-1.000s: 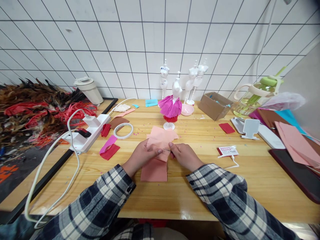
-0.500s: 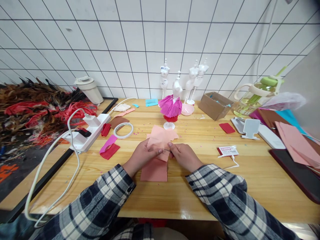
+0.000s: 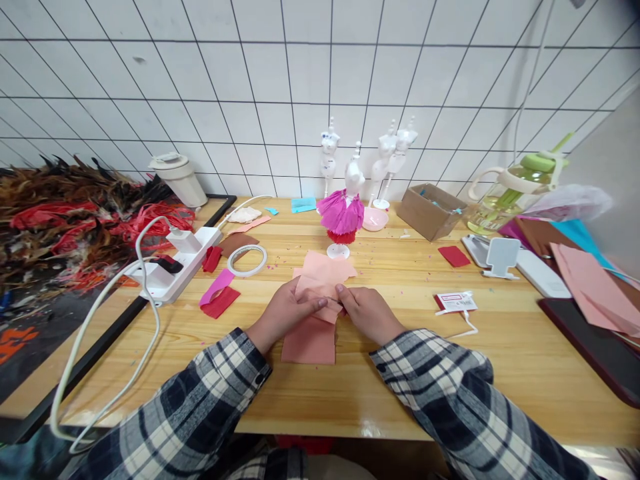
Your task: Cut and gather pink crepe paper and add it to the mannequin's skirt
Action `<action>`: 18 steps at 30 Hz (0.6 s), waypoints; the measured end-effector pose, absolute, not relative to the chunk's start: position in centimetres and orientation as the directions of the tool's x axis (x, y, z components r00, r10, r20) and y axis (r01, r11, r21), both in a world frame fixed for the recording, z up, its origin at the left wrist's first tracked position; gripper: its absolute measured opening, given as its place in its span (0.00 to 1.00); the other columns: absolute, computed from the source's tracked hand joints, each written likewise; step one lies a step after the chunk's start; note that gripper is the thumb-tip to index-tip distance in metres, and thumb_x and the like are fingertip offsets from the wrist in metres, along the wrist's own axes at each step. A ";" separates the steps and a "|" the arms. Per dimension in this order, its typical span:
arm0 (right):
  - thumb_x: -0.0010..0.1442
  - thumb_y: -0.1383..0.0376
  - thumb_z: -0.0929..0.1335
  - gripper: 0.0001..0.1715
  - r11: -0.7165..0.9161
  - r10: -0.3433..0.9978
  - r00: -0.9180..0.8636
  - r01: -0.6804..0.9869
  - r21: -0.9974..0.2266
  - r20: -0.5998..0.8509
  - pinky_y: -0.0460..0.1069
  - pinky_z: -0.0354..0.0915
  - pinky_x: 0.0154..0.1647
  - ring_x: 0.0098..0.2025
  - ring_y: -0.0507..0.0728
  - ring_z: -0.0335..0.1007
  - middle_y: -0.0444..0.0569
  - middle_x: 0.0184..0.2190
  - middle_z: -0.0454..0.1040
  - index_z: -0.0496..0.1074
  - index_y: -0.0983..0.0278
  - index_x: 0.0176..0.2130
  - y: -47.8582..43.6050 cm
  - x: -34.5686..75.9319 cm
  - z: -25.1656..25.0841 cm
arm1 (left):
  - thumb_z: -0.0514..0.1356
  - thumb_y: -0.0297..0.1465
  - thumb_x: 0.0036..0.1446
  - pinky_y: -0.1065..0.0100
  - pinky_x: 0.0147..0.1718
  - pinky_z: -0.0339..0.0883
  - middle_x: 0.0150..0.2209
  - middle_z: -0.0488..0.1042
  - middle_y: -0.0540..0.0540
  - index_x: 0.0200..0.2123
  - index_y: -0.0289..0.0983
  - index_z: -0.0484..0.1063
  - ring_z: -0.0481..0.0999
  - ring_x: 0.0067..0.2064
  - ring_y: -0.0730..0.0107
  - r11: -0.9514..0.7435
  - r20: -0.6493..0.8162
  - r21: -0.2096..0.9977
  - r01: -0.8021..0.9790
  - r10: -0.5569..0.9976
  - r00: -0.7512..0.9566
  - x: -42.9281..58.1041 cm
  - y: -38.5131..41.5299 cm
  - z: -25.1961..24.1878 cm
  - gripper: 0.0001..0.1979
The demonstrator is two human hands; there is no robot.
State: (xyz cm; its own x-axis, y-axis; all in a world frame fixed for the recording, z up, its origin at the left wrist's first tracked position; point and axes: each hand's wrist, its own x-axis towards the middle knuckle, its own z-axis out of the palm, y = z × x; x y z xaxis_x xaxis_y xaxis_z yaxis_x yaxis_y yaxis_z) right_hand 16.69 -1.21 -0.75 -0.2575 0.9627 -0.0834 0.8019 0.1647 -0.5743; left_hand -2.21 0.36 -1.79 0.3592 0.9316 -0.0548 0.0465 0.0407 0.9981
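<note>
My left hand (image 3: 283,310) is closed on a sheet of light pink crepe paper (image 3: 325,270), its thumb lying on top and pointing right. My right hand (image 3: 371,312) pinches a thin dark stick-like thing (image 3: 332,299) that lies across the paper between both thumbs; its kind is too small to make out. A bit of dark red shows beneath the right fingertips. Under the hands, a deeper pink piece of crepe paper (image 3: 309,343) lies flat on the table. Just beyond stands a small white mannequin (image 3: 355,177) in a magenta ruffled skirt (image 3: 341,212) with red beneath.
A tape roll (image 3: 247,260), red paper scraps (image 3: 220,303) and a power strip (image 3: 183,263) with cables lie left. Behind are more mannequins (image 3: 329,153), a pink bowl (image 3: 375,219) and a cardboard box (image 3: 431,211). On the right are a bottle (image 3: 515,190), phone stand (image 3: 501,257) and paper sheets (image 3: 590,283).
Both hands stay in nearly the same place. The thin dark thing and the paper under the thumbs have shifted very slightly.
</note>
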 end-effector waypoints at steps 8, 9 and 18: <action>0.71 0.55 0.51 0.34 0.178 0.966 -0.252 0.813 -0.554 -0.061 0.47 0.47 0.28 0.26 0.51 0.59 0.47 0.23 0.70 0.69 0.64 0.24 -1.4 16.5 -0.9 | 0.71 0.38 0.43 0.55 0.48 0.70 0.45 0.80 0.39 0.45 0.33 0.73 0.78 0.47 0.53 0.060 -0.078 0.996 0.064 0.941 0.328 -1.7 -0.1 -1.6 0.26; 0.71 0.55 0.51 0.34 0.180 0.966 -0.251 0.816 -0.549 -0.057 0.47 0.46 0.28 0.26 0.51 0.59 0.47 0.23 0.70 0.69 0.64 0.24 -1.4 16.5 -0.9 | 0.71 0.38 0.43 0.55 0.47 0.70 0.44 0.80 0.40 0.45 0.33 0.73 0.79 0.46 0.53 0.069 -0.085 0.996 0.060 0.941 0.327 -1.7 -0.1 -1.5 0.26; 0.71 0.56 0.51 0.33 0.173 0.969 -0.239 0.830 -0.530 -0.058 0.47 0.46 0.27 0.25 0.51 0.58 0.47 0.23 0.70 0.69 0.64 0.24 -1.4 16.4 -0.9 | 0.70 0.39 0.44 0.58 0.46 0.71 0.43 0.81 0.41 0.42 0.34 0.75 0.79 0.45 0.55 0.065 -0.087 0.995 0.074 0.928 0.362 -1.5 -0.3 -1.0 0.23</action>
State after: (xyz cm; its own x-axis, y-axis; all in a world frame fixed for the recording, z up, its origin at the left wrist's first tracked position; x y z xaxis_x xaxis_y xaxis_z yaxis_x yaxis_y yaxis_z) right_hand 16.39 -1.42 -0.87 -0.2387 0.9694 -0.0575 0.8299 0.1729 -0.5305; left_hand -1.52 -0.27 -1.01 0.3619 0.9281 -0.0872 0.0743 0.0645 0.9951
